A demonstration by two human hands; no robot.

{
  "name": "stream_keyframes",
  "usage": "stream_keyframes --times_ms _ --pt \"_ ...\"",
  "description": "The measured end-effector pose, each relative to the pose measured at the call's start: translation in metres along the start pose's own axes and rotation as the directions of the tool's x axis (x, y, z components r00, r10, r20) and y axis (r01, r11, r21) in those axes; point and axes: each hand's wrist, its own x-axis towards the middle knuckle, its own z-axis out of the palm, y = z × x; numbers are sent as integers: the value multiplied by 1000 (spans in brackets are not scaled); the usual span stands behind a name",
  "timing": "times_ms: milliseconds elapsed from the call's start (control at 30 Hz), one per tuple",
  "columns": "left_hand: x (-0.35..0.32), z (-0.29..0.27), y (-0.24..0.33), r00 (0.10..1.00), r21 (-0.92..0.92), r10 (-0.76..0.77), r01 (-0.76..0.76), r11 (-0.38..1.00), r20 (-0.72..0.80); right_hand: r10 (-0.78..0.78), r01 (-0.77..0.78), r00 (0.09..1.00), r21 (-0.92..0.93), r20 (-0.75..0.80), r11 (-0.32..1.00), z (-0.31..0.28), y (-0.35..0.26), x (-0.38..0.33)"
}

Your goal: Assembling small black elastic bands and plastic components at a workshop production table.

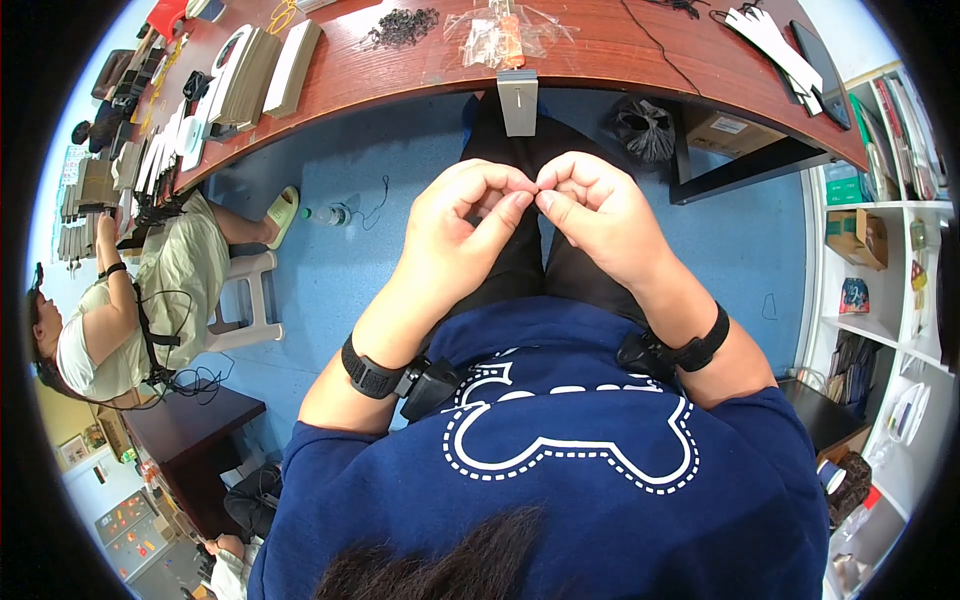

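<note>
My left hand (pixel 472 218) and my right hand (pixel 604 212) meet above my lap, thumbs and forefingers pinched tip to tip. Whatever sits between the fingertips, if anything, is too small to make out. Just beyond them, a grey metal bracket (pixel 518 108) hangs on the front edge of the reddish-brown table (pixel 600 50). An orange piece (pixel 511 40) stands above that bracket, among crumpled clear plastic bags (pixel 482 46). To their left lies a heap of small black parts (pixel 403 27).
Stacks of pale flat strips (pixel 245 80) stand on the table's left side. White strips (pixel 775 50) lie at its right end. A black plastic bag (pixel 642 130) and a cardboard box (pixel 728 130) are underneath. Another person (pixel 165 270) sits at left; white shelves (pixel 880 325) stand at right.
</note>
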Motion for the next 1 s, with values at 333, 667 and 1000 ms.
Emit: stream_keyframes --times_ms 333,667,1000 --pt "1 7 3 989 -313 -121 89 946 -86 -77 77 996 1 -48 997 -1 2 0" --pt "-2 4 -2 975 -236 -221 211 948 -15 5 -8 1000 160 18 987 -2 3 1" --pt "0 0 11 982 185 -171 182 966 -76 -104 96 994 -195 -34 976 -7 8 2"
